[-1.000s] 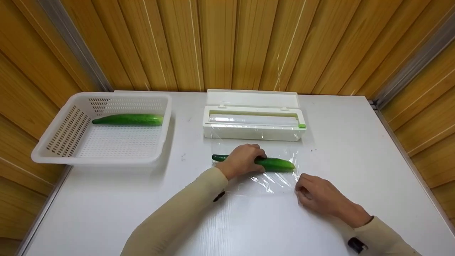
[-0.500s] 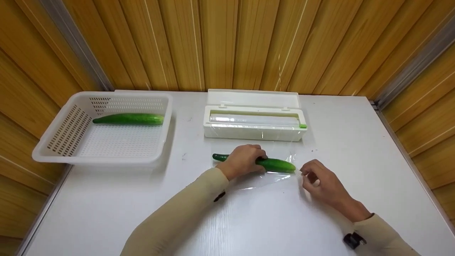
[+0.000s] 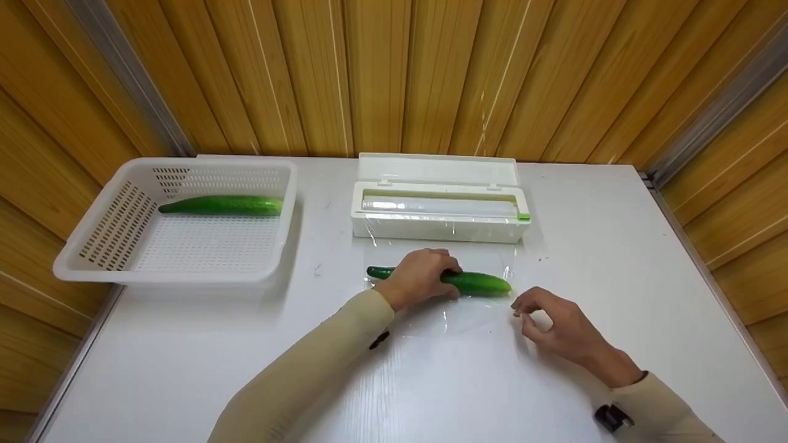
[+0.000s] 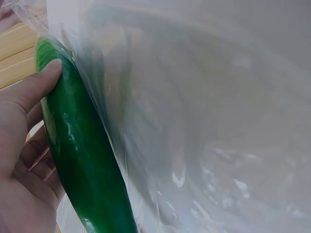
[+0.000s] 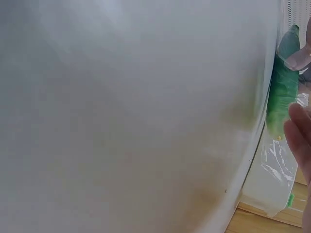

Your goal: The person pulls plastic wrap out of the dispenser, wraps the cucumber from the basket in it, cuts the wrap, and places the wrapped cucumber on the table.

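Observation:
A green cucumber (image 3: 477, 283) lies on a sheet of clear plastic wrap (image 3: 446, 320) drawn from a white wrap dispenser (image 3: 440, 231). My left hand (image 3: 420, 278) grips its middle from above; in the left wrist view, the thumb presses along the cucumber (image 4: 87, 150) and the fingers pass behind it. My right hand (image 3: 560, 323) is just right of the cucumber's pale tip, by the wrap's right edge. Its thumb and fingers are bent with a gap between them, and I see nothing held. In the right wrist view, only some fingers (image 5: 300, 136) show.
At the left stands a white perforated basket (image 3: 166, 277) with another cucumber (image 3: 221, 205) inside. The dispenser's lid (image 3: 437, 169) is raised at the back, showing the wrap roll (image 3: 440, 206). Wood-panelled walls (image 3: 375, 80) close off the white table (image 3: 615, 246) behind and at the sides.
My right hand rose with the wrap's near right corner, then came down slightly; the wrap's near edge has dropped back toward the table. My left hand and the cucumber have stayed put.

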`<act>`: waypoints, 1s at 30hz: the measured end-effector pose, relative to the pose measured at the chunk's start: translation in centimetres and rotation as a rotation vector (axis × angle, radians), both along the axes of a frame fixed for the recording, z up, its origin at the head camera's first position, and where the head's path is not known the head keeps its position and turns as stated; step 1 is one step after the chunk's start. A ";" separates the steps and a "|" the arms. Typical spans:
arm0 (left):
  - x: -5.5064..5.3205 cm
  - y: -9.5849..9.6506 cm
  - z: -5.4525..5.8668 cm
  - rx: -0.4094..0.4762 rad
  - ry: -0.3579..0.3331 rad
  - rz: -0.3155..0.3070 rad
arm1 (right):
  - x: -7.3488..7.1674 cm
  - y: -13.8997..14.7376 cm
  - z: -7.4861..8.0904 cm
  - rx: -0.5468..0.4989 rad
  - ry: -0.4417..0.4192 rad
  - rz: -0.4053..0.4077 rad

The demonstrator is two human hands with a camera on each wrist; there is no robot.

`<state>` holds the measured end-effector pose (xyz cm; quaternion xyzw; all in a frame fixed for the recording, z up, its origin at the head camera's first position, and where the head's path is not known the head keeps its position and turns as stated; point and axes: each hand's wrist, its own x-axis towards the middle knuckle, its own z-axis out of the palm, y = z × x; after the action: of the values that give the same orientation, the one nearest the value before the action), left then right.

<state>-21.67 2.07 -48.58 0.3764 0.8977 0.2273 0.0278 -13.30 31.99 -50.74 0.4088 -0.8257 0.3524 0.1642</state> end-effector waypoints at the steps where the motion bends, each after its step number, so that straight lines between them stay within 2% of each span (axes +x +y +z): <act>1: 0.0 0.0 0.0 0.000 0.001 -0.002 | 0.0 0.0 0.0 -0.018 -0.016 -0.012; 7: 0.0 0.0 -0.1 -0.003 -0.007 -0.001 | -0.2 0.1 -0.1 -0.085 -0.071 -0.029; 10: 0.0 -0.1 0.0 -0.005 -0.013 0.000 | -0.3 0.1 -0.2 -0.067 -0.052 -0.021; 17: 0.0 -0.1 0.1 0.001 -0.007 -0.005 | -0.4 -0.2 -0.4 -0.022 0.185 0.018; 20: -0.1 -0.1 0.0 0.000 -0.004 -0.009 | -0.3 -0.2 -0.2 -0.017 0.232 0.012; 25: 0.0 -0.1 0.1 -0.007 -0.002 -0.008 | -0.1 -0.3 0.1 -0.041 0.234 -0.019; 30: 0.1 -0.2 0.1 -0.010 0.004 -0.008 | -0.3 -0.8 0.6 -0.168 0.191 -0.042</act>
<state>-21.58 1.91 -48.46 0.3806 0.8973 0.2220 0.0287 -13.60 31.20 -50.11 0.4080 -0.7821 0.3762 0.2833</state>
